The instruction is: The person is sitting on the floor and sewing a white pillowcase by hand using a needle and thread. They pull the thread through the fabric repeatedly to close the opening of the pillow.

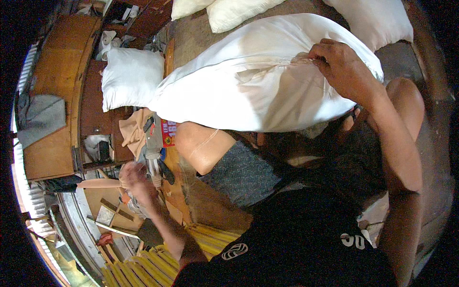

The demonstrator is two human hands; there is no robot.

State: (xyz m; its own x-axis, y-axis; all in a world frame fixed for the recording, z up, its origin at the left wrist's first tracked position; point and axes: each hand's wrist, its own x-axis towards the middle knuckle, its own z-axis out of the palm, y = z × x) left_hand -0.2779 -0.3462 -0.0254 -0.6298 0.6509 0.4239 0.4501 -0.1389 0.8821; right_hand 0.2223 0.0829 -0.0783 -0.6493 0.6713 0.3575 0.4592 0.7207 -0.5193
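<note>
A large white stuffed pillow (pixel 215 91) lies across my bare knees, with a puckered fold or gap along its upper middle. My right hand (pixel 342 67) is closed at the right end of that gap, its fingers pinching the gathered cloth. Away from the pillow, at the lower left, my left hand (pixel 136 182) is raised with curled fingers, somewhat blurred. What it may hold is too small to make out. A thin pale line crosses my left knee (pixel 203 146); whether it is thread or a mark, I cannot tell.
A smaller white pillow (pixel 133 77) stands at the left by a wooden cabinet (pixel 55 91). More white pillows (pixel 241 12) lie at the far side. Beige cloth (pixel 136 129) and a red printed packet (pixel 168 134) sit near my left knee. Yellow slats (pixel 143 268) run below.
</note>
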